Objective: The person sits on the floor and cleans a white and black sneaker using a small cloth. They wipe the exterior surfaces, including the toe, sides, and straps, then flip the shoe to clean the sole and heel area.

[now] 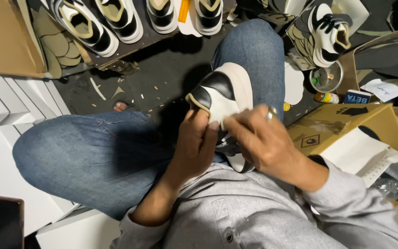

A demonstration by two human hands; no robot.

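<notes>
Shoe sits on the lap between both hands, toe end pointing away, thick pale sole up and right. Left hand closed around the shoe's heel side, thumb on the white upper. Right hand, ring on 1 finger, pinches the upper edge just right of the left thumb. Shoe looks light; upper soft, sole stiff, so the sole or heel gives the firmest hold. Right of shoe: cardboard box. Beyond shoe: 4 matching shoes on a board.
</notes>
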